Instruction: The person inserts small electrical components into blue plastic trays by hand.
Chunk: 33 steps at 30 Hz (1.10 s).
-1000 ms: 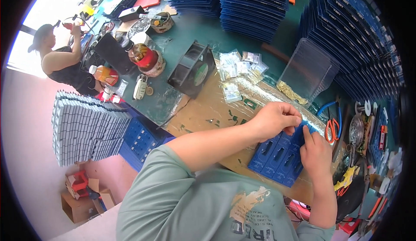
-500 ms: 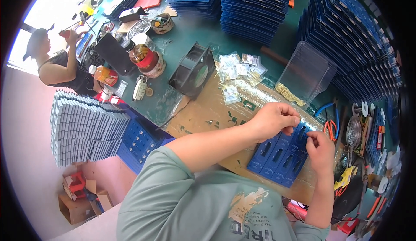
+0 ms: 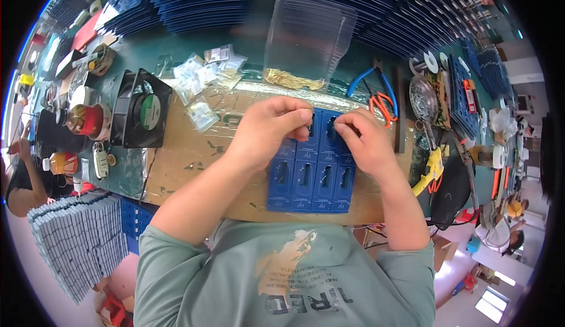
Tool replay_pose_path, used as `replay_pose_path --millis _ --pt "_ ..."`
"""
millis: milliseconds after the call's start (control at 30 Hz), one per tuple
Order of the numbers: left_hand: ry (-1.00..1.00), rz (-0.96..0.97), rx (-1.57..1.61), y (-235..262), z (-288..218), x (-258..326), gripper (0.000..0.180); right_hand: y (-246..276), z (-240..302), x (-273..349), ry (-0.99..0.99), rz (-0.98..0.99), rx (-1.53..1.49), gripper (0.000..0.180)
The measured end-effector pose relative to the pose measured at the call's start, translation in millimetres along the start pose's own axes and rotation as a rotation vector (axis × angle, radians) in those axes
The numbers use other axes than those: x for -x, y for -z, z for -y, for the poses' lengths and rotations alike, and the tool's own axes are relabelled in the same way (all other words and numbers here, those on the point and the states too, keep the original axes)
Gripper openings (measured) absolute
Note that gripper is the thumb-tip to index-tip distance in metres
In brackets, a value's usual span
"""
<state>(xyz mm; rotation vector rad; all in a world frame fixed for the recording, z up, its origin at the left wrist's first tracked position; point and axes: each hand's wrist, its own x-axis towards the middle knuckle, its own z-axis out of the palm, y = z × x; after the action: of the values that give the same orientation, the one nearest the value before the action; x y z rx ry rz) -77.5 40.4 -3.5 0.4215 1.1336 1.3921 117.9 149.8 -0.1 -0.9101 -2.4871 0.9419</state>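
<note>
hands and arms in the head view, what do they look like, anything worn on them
Both are bare: the left hand and right hand wear no gloves, rings or watch that show. The forearms are uncovered up to short grey-green T-shirt sleeves, on a shirt with a faded print across the front.

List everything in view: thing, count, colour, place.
blue card sheet: one, blue with slots, on the cardboard under both hands
cardboard mat: one, brown, bench centre
clear plastic tub: one, transparent, brass-coloured parts at its base, behind the hands
cooling fan: one, black, left of the cardboard
small plastic bags: several, clear, beside the fan
pliers: one, blue handles, right of the tub
scissors: one, orange handles, beside the pliers
left hand: on the sheet's top edge
right hand: on the sheet's top edge
</note>
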Motion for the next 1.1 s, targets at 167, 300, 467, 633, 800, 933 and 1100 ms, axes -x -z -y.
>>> replay_pose_path --millis 167,300,467,633,800,933,1100 --pt "-0.001 -0.011 0.016 0 2 2 0.014 -2 8 0 -0.032 0.026 0.068 0.012" --pt "-0.003 -0.012 0.000 1 3 1 0.014 -3 9 -1 -0.002 0.055 0.112 0.011" --pt "0.004 -0.009 0.007 0 1 2 0.017 -4 6 -1 0.026 0.057 0.134 0.010" --pt "-0.006 0.004 -0.001 2 3 0 0.014 -6 6 0 0.032 0.060 0.156 0.010" --pt "0.003 -0.001 -0.001 1 2 2 0.017 -11 10 4 0.196 0.004 0.324 0.009" --pt "0.000 -0.005 0.001 2 5 0 0.013 -14 5 7 0.320 -0.062 0.387 0.012" --pt "0.001 -0.010 0.009 1 5 0 0.014 -15 8 16 0.351 -0.143 0.398 0.021"
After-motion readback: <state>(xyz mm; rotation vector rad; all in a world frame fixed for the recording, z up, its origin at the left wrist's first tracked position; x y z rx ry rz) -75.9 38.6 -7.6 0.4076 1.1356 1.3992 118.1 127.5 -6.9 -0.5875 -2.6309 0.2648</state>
